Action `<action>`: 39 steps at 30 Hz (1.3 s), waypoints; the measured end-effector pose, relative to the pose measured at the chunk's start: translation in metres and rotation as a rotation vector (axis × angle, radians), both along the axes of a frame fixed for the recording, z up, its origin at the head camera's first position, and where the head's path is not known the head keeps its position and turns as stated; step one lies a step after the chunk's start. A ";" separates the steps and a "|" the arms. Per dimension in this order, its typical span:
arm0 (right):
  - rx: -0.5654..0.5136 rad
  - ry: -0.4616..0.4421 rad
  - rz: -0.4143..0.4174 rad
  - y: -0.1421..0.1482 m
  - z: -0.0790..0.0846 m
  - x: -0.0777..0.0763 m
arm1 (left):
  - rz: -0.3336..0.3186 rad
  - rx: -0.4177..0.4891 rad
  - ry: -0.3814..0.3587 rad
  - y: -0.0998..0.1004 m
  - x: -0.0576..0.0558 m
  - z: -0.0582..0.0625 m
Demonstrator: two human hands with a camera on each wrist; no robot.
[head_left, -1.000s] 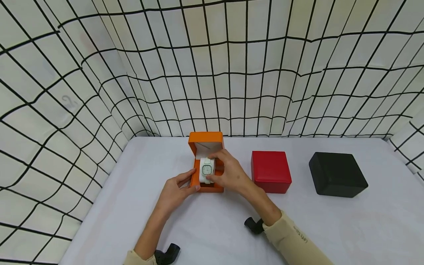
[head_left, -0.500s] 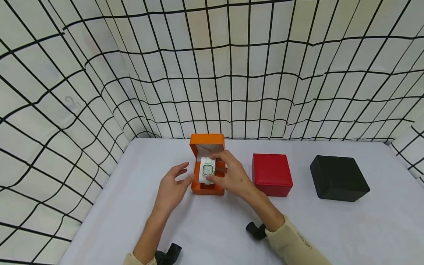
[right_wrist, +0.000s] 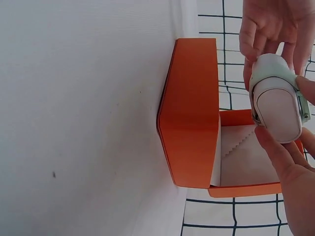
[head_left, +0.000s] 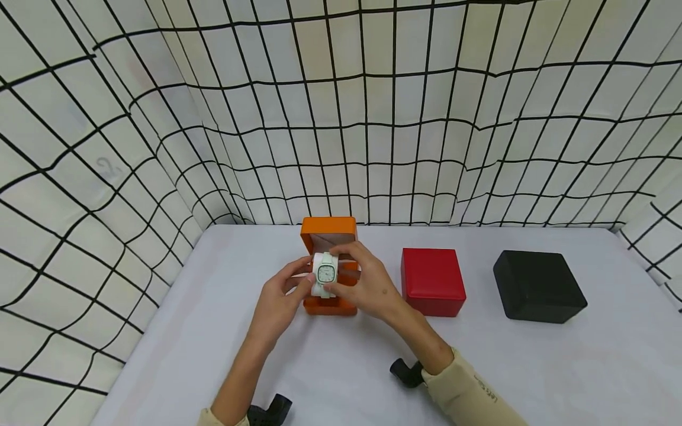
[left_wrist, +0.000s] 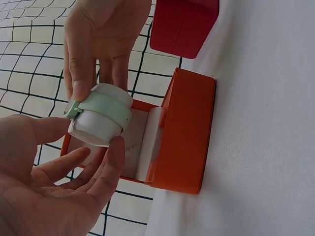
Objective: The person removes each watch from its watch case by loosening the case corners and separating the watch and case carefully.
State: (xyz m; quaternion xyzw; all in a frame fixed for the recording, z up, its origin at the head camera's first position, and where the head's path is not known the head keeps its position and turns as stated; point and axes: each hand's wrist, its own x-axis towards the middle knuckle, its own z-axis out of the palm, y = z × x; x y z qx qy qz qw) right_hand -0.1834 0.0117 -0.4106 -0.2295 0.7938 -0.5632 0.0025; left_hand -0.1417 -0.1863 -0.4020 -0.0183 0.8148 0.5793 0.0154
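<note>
Head view: left hand [head_left: 280, 294] now joins in pinching the watch [head_left: 325, 274].
Right hand [head_left: 374, 286] grips it too, so support is likely shared, over the orange box [head_left: 328, 226] near the far edge of the table [head_left: 586, 367].

The pale-green, square-faced watch [head_left: 326, 273], strapped around a white cushion [right_wrist: 278, 115], is held above the open orange box [head_left: 330, 307].
</note>
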 end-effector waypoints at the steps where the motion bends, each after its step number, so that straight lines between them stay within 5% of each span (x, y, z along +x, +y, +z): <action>1: -0.004 -0.001 0.001 0.001 0.001 0.000 | -0.007 0.016 0.000 0.000 -0.001 0.000; 8: 0.011 -0.020 0.008 0.004 0.005 0.002 | -0.079 0.062 -0.078 -0.001 -0.002 0.001; 15: 0.026 -0.020 0.038 0.003 0.005 0.003 | -0.123 0.101 -0.077 -0.005 -0.001 0.002; 29: 0.058 0.088 0.118 0.003 -0.002 0.004 | -0.121 0.168 -0.075 -0.004 -0.002 -0.003; 39: 0.052 0.058 0.104 0.003 -0.004 0.006 | -0.148 0.148 -0.080 -0.006 -0.003 -0.006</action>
